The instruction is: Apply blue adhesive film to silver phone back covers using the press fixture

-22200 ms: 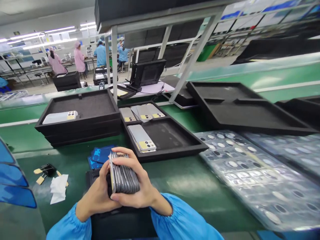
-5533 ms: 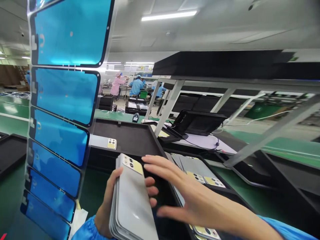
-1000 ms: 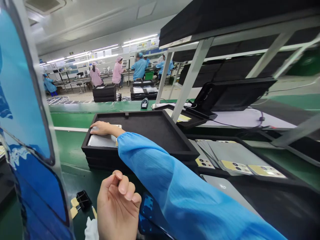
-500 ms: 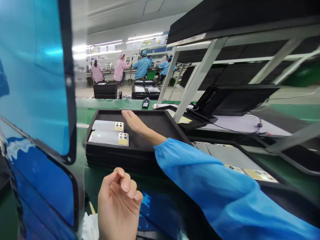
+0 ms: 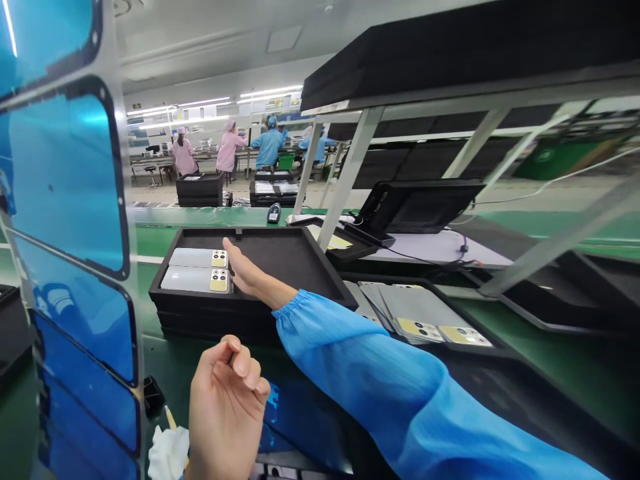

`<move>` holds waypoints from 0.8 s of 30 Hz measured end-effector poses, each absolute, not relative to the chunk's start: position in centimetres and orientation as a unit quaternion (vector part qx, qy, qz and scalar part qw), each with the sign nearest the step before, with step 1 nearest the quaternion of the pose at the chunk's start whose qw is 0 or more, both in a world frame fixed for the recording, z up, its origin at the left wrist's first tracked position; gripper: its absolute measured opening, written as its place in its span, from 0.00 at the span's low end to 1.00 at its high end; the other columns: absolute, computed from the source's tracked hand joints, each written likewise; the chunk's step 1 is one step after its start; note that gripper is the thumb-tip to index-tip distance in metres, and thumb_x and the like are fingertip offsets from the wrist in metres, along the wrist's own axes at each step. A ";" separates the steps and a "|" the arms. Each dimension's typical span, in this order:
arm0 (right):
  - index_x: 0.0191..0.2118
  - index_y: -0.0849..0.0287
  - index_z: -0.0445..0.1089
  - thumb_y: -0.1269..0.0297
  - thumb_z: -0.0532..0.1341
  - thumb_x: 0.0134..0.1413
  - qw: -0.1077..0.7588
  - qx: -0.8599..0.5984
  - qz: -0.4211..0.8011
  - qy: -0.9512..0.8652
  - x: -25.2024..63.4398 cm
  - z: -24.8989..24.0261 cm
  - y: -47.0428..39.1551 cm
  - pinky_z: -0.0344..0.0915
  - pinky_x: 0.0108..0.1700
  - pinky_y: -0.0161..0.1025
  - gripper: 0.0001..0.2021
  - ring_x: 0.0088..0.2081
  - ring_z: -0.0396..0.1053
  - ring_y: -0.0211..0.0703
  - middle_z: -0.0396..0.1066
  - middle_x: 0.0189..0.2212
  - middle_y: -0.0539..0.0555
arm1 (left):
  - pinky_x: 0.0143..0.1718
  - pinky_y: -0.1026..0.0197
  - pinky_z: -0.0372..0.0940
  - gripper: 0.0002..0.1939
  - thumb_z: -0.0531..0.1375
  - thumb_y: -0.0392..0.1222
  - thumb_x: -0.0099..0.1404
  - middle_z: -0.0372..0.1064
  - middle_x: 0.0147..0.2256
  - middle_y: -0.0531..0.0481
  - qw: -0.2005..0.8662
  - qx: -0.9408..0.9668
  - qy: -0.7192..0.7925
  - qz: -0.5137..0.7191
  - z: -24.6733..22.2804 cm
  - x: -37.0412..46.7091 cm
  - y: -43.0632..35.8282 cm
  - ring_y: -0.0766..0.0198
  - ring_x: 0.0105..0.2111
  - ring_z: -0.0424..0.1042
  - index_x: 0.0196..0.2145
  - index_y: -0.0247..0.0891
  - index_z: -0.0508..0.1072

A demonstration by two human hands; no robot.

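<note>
Two silver phone back covers with cream camera areas lie side by side at the left of a black tray. My right hand, in a blue sleeve, is stretched flat against or just beside their camera ends, holding nothing. I cannot tell whether it touches both covers. Nearer to me, my left hand is raised palm up. Its fingers are curled in, thumb close to the forefinger, and nothing shows in it. Below it, a white crumpled cloth and a thin pointed stick lie at the left.
More silver covers lie overlapped in a second black tray on the right. A hanging sheet of blue films fills the left side. A white metal rack stands over a tilted black screen. A scanner lies behind the tray; several people work farther back.
My right hand has moved back from over the tray toward me and now sits at the covers' camera ends. The view has shifted; my left hand keeps its curled pose.
</note>
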State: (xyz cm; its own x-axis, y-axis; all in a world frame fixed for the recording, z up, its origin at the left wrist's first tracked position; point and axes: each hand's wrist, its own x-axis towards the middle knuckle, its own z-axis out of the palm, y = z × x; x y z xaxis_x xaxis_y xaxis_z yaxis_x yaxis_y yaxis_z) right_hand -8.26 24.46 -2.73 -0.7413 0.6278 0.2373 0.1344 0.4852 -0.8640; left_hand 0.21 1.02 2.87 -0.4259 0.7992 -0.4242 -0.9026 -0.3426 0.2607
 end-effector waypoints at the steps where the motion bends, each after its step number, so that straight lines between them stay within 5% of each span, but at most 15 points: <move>1: 0.57 0.58 0.68 0.58 0.62 0.68 0.276 -0.242 0.451 -0.814 -7.8 -2.7 24.7 0.74 0.49 0.51 0.17 0.49 0.74 0.49 0.71 0.54 0.58 | 0.19 0.69 0.62 0.21 0.48 0.33 0.73 0.57 0.17 0.56 0.523 -0.111 0.232 0.812 2.9 0.2 1.0 0.71 0.16 0.62 0.24 0.33 0.72; 9: 0.58 0.58 0.68 0.58 0.62 0.67 0.274 -0.245 0.368 -0.854 -4.7 -1.9 24.8 0.73 0.52 0.54 0.17 0.52 0.73 0.51 0.70 0.57 0.59 | 0.20 0.69 0.62 0.21 0.47 0.34 0.74 0.58 0.18 0.57 0.529 -0.092 0.223 0.813 2.7 0.1 1.1 0.72 0.16 0.63 0.26 0.33 0.71; 16: 0.62 0.54 0.67 0.55 0.65 0.64 0.203 -0.037 0.224 -0.952 -5.5 -2.4 19.5 0.47 0.69 0.67 0.24 0.69 0.56 0.60 0.60 0.68 0.59 | 0.20 0.70 0.62 0.19 0.47 0.34 0.74 0.57 0.19 0.58 0.514 -0.081 0.213 0.827 2.7 -0.1 0.8 0.73 0.17 0.63 0.27 0.34 0.70; 24: 0.65 0.53 0.64 0.51 0.58 0.69 0.187 -0.006 0.185 -0.965 -5.7 -2.9 18.7 0.43 0.71 0.65 0.24 0.70 0.55 0.58 0.61 0.68 0.60 | 0.20 0.71 0.61 0.16 0.50 0.33 0.72 0.56 0.18 0.59 0.522 -0.077 0.217 0.821 2.9 0.2 0.7 0.74 0.17 0.61 0.27 0.34 0.70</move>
